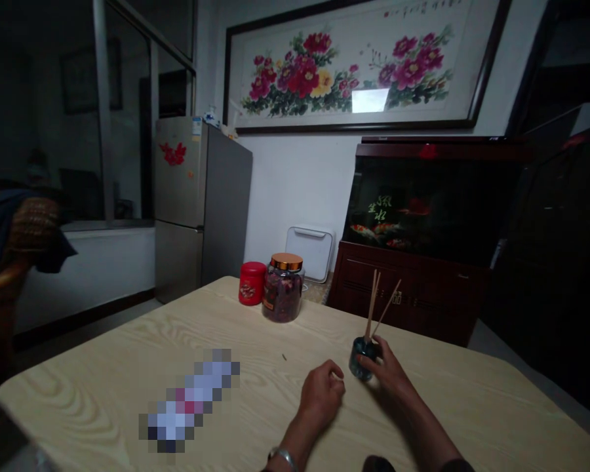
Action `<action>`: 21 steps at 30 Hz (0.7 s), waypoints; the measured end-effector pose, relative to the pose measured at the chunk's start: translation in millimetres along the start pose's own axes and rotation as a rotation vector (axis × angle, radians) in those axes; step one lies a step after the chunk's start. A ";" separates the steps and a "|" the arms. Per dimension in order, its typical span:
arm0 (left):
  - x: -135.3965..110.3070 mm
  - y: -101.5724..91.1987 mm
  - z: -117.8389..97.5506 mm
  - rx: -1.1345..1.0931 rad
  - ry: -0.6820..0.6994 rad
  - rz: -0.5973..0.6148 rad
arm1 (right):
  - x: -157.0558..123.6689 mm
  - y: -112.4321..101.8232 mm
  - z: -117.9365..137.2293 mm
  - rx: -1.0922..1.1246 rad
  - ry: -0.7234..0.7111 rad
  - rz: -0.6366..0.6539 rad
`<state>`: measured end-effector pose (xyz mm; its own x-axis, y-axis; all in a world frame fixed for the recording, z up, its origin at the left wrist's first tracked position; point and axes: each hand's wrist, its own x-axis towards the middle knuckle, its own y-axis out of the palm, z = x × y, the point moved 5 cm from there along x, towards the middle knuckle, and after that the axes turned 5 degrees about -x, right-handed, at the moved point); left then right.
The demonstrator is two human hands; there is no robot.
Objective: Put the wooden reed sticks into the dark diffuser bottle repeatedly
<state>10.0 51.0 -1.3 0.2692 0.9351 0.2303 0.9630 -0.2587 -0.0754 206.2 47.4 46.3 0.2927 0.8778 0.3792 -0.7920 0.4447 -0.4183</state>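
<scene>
My right hand (388,370) grips a dark blue glass bottle (362,358) at its neck, with the bottle standing on the pale wood-grain table (103,354). Several thin wooden reed sticks (376,305) rise from the bottle and fan apart. My left hand (322,394) rests just left of it, fingers curled over nothing I can see, with a metal bracelet (281,457) on the wrist. Left of my hands lies a long object (189,400) that is pixelated beyond recognition.
A red lidded tin (252,283) and a glass jar of dried flowers (283,288) with a gold lid stand at the table's far edge. Behind are a fish tank (423,203) on a dark wooden cabinet, a fridge (201,210), and a chair at left (24,242).
</scene>
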 end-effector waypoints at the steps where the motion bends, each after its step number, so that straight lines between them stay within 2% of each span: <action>1: 1.4 0.6 1.5 0.043 0.013 -0.004 | 3.9 4.9 -0.4 -0.013 -0.002 0.008; 5: 3.8 -2.1 1.8 0.056 0.038 -0.018 | 0.2 12.6 -5.4 -0.068 0.027 0.026; 9: -4.6 3.8 -8.4 0.035 0.094 0.139 | -30.8 9.0 -2.1 -0.045 0.054 0.142; 12: -12.0 12.4 -15.2 0.013 0.099 0.282 | -53.8 7.4 17.1 0.069 0.102 0.191; 15: -15.0 17.2 -20.8 -0.022 0.112 0.342 | -63.2 15.6 50.0 0.173 0.112 0.197; 18: -15.1 17.5 -22.0 -0.003 0.092 0.329 | -54.2 14.5 87.5 0.346 0.077 0.116; 21: -15.8 17.3 -19.3 0.018 0.038 0.313 | -29.7 -23.2 112.4 0.567 0.019 -0.089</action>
<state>22.6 27.1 12.5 0.5534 0.8007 0.2294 0.8328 -0.5283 -0.1654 155.7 -9.0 137.5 0.3772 0.8466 0.3755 -0.9257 0.3572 0.1244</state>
